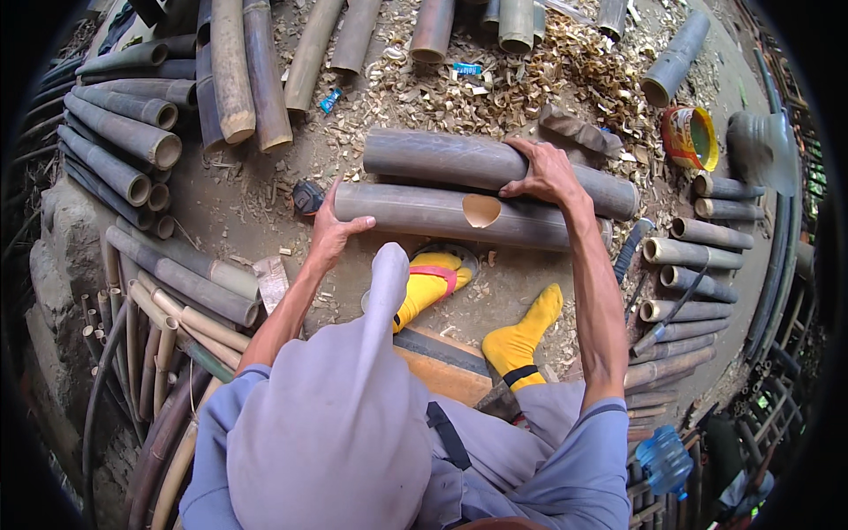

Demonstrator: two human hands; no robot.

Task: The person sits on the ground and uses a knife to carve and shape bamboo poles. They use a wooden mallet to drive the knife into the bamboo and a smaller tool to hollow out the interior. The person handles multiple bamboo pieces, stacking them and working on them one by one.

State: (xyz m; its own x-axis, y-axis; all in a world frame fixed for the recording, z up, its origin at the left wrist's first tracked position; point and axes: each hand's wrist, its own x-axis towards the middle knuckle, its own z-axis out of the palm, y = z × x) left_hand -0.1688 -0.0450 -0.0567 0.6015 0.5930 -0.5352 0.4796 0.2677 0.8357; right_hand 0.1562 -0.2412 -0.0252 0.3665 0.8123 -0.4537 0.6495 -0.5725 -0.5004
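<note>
Two thick grey-brown bamboo tubes lie side by side on the ground in front of me. The near bamboo tube [406,205] has a rounded, pale-edged hole cut in its upper side. My left hand [332,231] grips its left end, with the thumb on the near side and the fingers on the far side. Across the far bamboo tube [433,159] lies my right hand [548,177], its fingers and thumb spread around it right of the middle. A dark tape measure [307,198] sits just left of my left hand.
Bamboo tubes are stacked at left [132,146] and right [693,256]. Curled wood shavings [565,84] cover the ground ahead, near a wood chunk [579,132] and a yellow-red tub [689,139]. My feet in yellow socks [521,331] flank a wooden block [442,371].
</note>
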